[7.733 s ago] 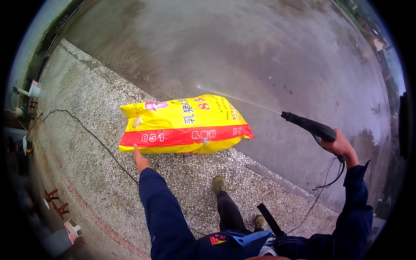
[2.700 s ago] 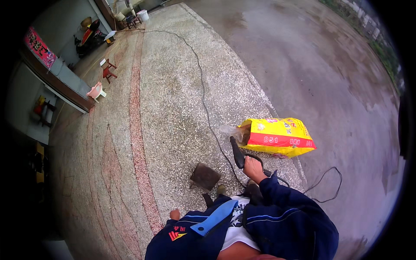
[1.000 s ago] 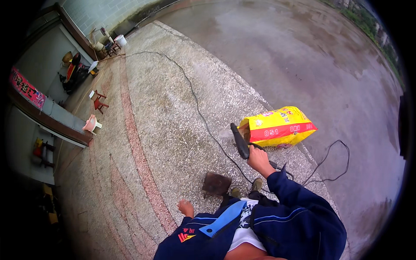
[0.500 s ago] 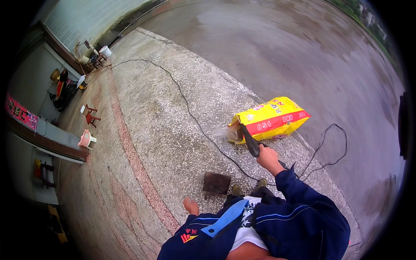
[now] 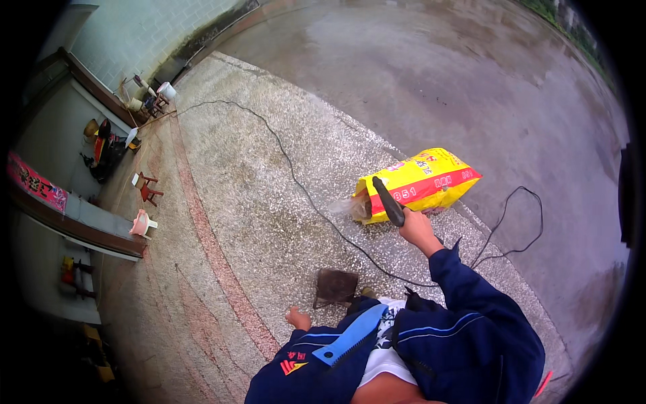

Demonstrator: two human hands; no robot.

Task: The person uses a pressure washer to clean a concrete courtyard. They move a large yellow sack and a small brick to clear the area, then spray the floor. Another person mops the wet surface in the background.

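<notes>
Holding sprayer across the view of sack on its side at the edge of the paving, right hand wrapped round the grip, left hand loosely curled, apparently empty, near stool; likely positioning, calling for steady aim.

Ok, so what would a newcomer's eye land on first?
Probably the bright yellow, red-striped sack, lying right of centre, its open end toward the left. Next, the black spray gun in the right hand, overlapping the sack in view. Then the blue strip with a toothed edge, low in the middle, against the navy jacket.
</notes>
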